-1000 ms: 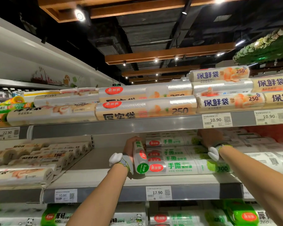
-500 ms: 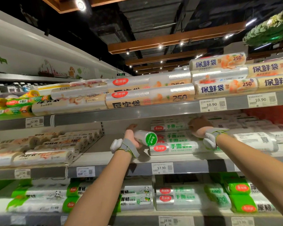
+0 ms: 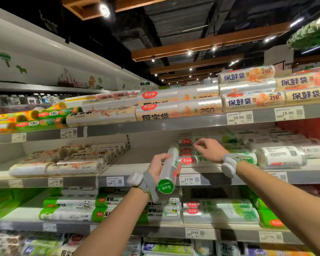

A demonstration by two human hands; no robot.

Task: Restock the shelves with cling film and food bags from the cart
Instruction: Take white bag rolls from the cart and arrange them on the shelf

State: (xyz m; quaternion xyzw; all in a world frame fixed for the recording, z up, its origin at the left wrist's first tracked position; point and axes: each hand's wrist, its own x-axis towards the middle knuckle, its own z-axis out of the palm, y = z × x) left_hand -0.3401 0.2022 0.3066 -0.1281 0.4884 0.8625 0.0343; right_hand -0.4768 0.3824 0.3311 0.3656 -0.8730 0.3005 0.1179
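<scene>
The left hand [image 3: 156, 166] is gripping the green-capped roll [image 3: 170, 163], now drawing it back end-on over the shelf [image 3: 137, 159] edge beside the stack [image 3: 189, 160]; the right hand [image 3: 209, 149], empty and loosely curled, is lifting off; placement is likely being realigned

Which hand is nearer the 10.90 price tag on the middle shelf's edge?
Left. The left hand, gripping a green-capped roll, is just right of the tag; the right hand is farther right, up by the stacked rolls.
</scene>
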